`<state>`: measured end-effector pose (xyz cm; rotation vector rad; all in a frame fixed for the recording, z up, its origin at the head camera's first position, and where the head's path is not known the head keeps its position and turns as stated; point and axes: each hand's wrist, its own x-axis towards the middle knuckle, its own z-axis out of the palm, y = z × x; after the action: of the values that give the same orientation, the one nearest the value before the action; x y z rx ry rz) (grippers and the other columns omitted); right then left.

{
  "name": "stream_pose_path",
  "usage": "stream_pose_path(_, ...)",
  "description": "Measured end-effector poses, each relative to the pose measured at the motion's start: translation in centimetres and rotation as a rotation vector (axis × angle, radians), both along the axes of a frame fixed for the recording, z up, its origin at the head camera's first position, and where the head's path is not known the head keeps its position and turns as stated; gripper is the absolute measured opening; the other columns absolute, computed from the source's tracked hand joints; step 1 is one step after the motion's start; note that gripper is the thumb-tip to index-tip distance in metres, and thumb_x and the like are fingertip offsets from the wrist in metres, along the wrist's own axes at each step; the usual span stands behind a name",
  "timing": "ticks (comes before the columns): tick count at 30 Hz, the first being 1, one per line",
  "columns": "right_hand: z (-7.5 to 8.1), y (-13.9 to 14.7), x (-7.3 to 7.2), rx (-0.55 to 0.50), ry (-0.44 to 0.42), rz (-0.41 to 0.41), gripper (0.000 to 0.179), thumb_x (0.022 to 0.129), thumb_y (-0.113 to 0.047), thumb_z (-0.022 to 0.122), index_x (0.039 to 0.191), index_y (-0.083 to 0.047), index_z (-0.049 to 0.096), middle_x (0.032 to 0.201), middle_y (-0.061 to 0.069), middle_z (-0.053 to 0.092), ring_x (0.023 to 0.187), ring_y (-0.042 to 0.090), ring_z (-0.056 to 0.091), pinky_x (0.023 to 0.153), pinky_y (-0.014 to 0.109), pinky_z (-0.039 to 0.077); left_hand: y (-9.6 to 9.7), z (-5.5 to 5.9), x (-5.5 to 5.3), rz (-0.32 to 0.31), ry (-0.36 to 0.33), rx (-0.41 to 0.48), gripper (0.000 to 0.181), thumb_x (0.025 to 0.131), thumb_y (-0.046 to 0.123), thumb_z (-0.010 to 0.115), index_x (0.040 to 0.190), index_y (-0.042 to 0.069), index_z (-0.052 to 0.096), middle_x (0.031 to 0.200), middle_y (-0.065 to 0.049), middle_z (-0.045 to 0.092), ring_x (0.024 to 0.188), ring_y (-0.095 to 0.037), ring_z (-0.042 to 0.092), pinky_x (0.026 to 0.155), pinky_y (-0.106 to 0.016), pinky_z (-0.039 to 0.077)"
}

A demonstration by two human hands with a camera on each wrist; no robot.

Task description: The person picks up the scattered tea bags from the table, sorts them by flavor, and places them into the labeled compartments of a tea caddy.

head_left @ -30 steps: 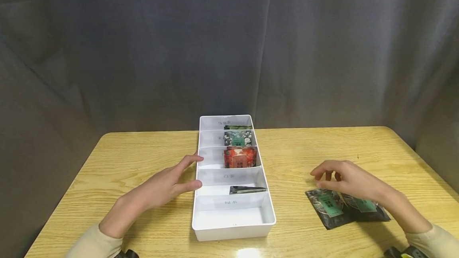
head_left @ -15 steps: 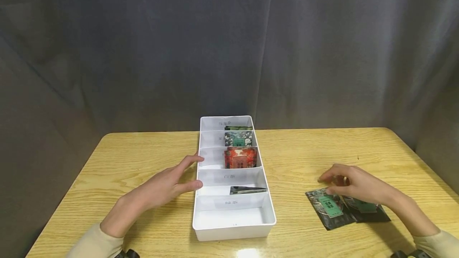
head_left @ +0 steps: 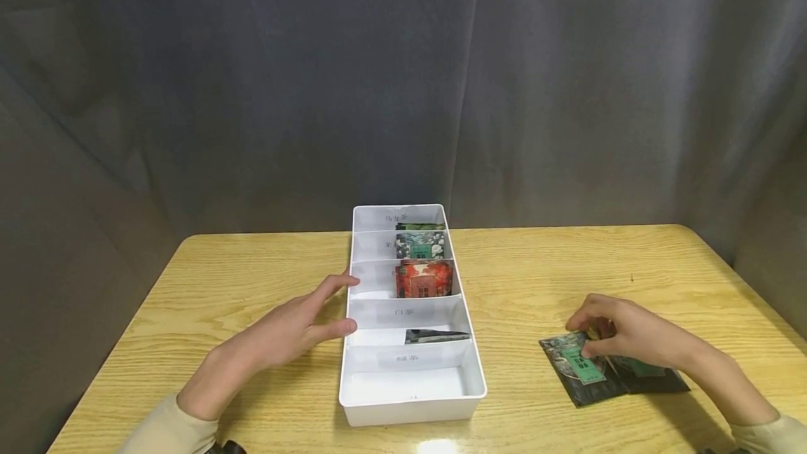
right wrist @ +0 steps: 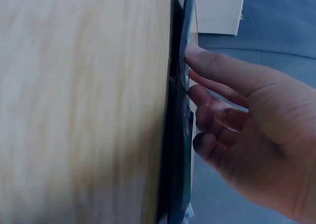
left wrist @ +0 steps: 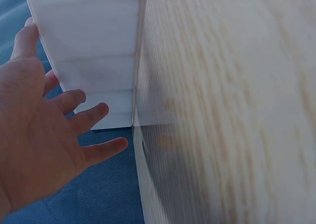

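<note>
In the head view a long white divided box [head_left: 412, 412] stands mid-table, with labels on its dividers. My left hand [head_left: 284, 331] is at the box's left side, thumb and index fingertip at the rim; the left wrist view shows its fingers spread. On the right, two dark sachets with green labels lie overlapping: the left sachet [head_left: 583, 377] and the right sachet [head_left: 656, 380], partly hidden under my right hand [head_left: 630, 331]. The right thumb and fingertips touch the left sachet near its top edge, thumb and index apart. In the right wrist view the other fingers bend loosely.
Inside the box, from the back, are green packets [head_left: 421, 226], white-flowered packets [head_left: 420, 246], red packets [head_left: 424, 280] and a dark packet [head_left: 435, 336] lying low. A grey curtain [head_left: 403, 90] hangs behind the wooden table [head_left: 511, 286].
My right hand has shifted right and lowered from above the sachets onto the left one. The left hand stays at the box.
</note>
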<state>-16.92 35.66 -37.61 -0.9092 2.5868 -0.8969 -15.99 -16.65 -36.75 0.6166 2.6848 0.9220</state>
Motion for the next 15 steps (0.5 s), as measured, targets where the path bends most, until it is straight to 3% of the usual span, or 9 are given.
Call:
stream_pose_path(10,-0.09,-0.29,0.05,0.003,0.025,0.027,0.019,0.089,-0.025,0.073,0.105,-0.016,0.067,0.099,0.0,0.058,0.07,0.002,0.049,0.057,0.022,0.046,0.08,0.0,-0.02,-0.012,0.009,0.019,0.064,0.093,0.065,0.053,0.148,0.042,0.029,0.163,0.003,0.029,0.141,-0.031,0.044,0.111,-0.055,0.038)
stream_pose_path(15,0.17,-0.88,-0.18,0.038,-0.044,-0.026,0.013,0.091,-0.024,0.072,0.099,-0.014,0.067,0.101,0.003,0.058,0.076,0.0,0.052,0.061,0.022,0.049,0.02,-0.07,0.07,0.003,0.008,0.01,0.064,0.093,0.064,0.054,0.148,0.042,0.029,0.161,0.0,0.033,0.139,-0.032,0.046,0.11,-0.055,0.039)
